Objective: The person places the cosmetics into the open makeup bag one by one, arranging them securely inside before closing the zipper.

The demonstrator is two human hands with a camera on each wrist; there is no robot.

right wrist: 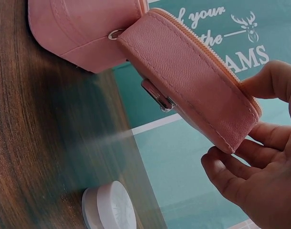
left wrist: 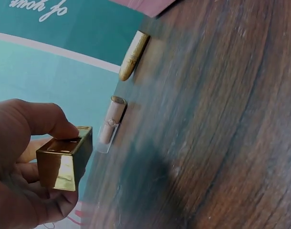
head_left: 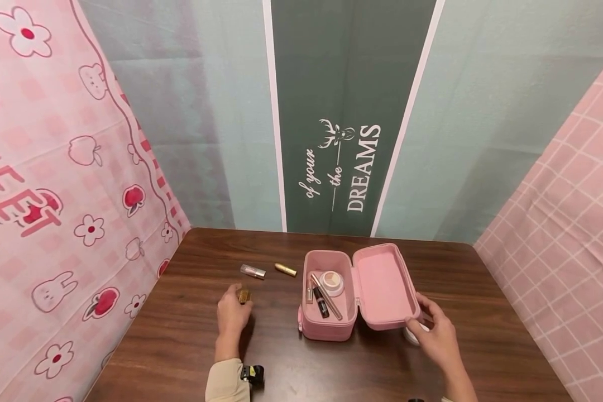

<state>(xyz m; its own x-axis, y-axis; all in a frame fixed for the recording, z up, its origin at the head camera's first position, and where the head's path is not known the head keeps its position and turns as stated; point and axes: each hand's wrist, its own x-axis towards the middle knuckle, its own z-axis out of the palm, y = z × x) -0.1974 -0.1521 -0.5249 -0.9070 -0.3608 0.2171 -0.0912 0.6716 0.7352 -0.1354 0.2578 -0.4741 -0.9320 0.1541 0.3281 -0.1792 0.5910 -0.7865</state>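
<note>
A pink case [head_left: 326,331] stands on the brown tabletop [head_left: 156,357] with its lid [head_left: 386,283] swung open toward three o'clock. The person's right hand [head_left: 436,336], at about four o'clock from the case, grips the lid's outer edge, thumb on the rim and fingertips curled under the far corner. A white jar [right wrist: 118,207] sits on the tabletop just below that hand, partly hidden behind it in the head view.

At nine o'clock from the case, and apart from it, the left hand [head_left: 233,314] pinches a shiny gold block [left wrist: 64,160] with flat sides, fingers curled round it. From that block, a clear tube [head_left: 253,272] with a pinkish body lies near, toward one o'clock, and a gold tube [head_left: 285,269] lies farther off, toward two; both rest on their sides on the tabletop.

Inside the case, a round white tub [head_left: 332,283] sits near twelve o'clock. A slim stick [head_left: 330,301] slants from eleven toward five, a black tube [head_left: 322,306] lies near seven, and a small pale tube [head_left: 309,292] lies along the nine o'clock wall. A beige sleeve [head_left: 226,382] and a black strap [head_left: 253,375] show at the left wrist.
</note>
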